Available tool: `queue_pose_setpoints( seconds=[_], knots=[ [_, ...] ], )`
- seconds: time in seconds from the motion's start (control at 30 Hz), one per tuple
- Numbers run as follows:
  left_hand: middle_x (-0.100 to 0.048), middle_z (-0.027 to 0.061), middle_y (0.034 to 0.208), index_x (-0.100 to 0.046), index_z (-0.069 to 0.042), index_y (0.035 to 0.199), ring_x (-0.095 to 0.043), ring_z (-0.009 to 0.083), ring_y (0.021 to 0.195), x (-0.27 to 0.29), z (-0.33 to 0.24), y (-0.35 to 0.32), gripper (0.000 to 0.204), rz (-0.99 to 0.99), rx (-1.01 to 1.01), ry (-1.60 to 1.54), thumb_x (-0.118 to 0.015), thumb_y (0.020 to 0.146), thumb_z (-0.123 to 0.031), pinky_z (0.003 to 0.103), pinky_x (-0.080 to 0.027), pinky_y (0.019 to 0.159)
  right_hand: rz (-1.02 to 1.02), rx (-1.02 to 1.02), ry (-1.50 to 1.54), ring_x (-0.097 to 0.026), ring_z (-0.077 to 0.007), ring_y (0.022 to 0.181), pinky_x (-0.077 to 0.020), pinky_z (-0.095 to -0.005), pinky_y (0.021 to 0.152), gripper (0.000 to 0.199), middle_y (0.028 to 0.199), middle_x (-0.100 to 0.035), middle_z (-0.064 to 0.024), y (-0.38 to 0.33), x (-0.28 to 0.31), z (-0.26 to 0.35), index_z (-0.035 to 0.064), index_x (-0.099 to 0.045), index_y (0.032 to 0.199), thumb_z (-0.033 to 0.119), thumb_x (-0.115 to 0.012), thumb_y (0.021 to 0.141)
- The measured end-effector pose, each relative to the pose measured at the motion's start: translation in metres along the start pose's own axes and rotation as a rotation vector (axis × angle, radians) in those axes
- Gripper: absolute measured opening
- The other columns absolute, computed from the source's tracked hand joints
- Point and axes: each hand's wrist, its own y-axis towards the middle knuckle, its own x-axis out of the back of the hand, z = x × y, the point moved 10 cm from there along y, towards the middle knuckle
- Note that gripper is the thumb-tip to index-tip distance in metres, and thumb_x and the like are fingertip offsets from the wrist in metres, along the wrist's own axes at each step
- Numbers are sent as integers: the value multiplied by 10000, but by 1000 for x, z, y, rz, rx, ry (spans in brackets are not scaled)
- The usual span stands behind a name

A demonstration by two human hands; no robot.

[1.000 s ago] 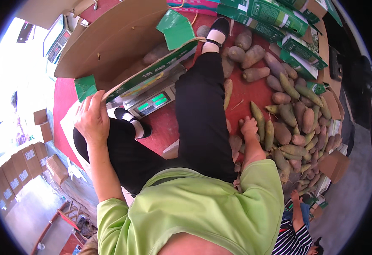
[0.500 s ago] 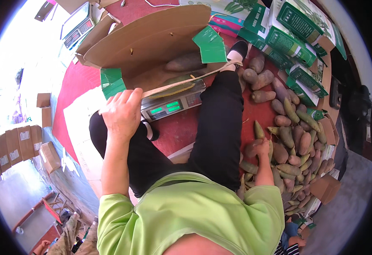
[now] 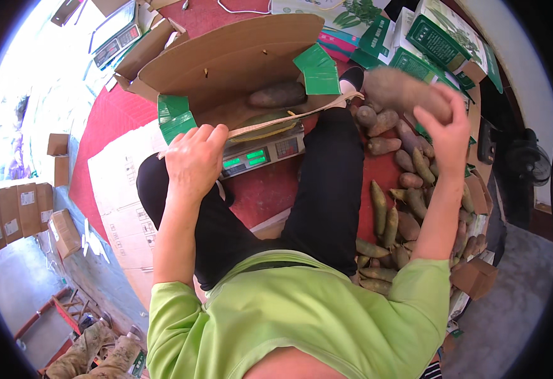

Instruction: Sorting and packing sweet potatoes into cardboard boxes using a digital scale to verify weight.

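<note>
My left hand (image 3: pixel 195 159) is closed over the near rim of an open cardboard box (image 3: pixel 226 54) with green-taped corners. The box sits tilted on a digital scale (image 3: pixel 261 156) with lit green displays. Inside lies a reddish-brown root vegetable (image 3: pixel 279 95), and part of a greenish one (image 3: pixel 270 120) shows behind the near rim. Raised over the pile on the right, my right hand (image 3: pixel 448 129) grips a large, motion-blurred reddish-brown root vegetable (image 3: pixel 398 90). Below it, several reddish and green roots (image 3: pixel 379 205) lie heaped on the red floor covering.
Green and white printed cartons (image 3: pixel 437 41) are stacked at the far right. Another scale (image 3: pixel 115 38) stands far left, and brown boxes (image 3: pixel 20 211) line the left side. A flattened cardboard sheet (image 3: pixel 121 205) lies beside my left leg. Another person's camouflage-clad legs (image 3: pixel 93 350) show at lower left.
My right hand has lifted a reddish-brown root vegetable from the pile and carried it up and away from me. My left hand and the box rim have shifted slightly right in view.
</note>
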Motion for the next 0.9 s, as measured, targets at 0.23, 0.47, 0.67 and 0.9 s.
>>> queue_pose_setpoints(
  seconds=[0.23,0.47,0.67,0.9],
  knots=[
    [-529,11,682,-554,-131,803,-594,188,674,0,2,-2,57,10,-8,4,-592,765,-111,337,-458,586,391,260,-26,-598,-174,935,-479,-299,805,436,988,-631,-78,60,-125,108,54,-606,1068,217,-752,691],
    [-533,14,681,-551,-131,787,-599,197,681,-4,1,-2,38,19,-8,-4,-588,781,-130,343,-462,594,832,305,-349,-609,-335,936,-496,-405,800,482,977,-640,-157,23,-317,95,62,-614,981,283,-761,579],
    [-594,43,788,-612,-152,935,-616,265,769,-15,3,1,104,141,12,14,-585,834,-165,393,-481,658,1110,-152,-402,-636,-275,929,-509,-380,812,492,991,-658,-147,8,-342,40,47,-607,1118,244,-746,689],
    [-618,34,813,-622,-162,920,-618,265,760,-10,4,1,72,37,36,19,-586,860,-182,401,-478,630,525,53,317,-618,-168,888,-500,-291,762,322,978,-650,-85,41,-178,24,32,-598,1117,158,-632,822]
  ],
)
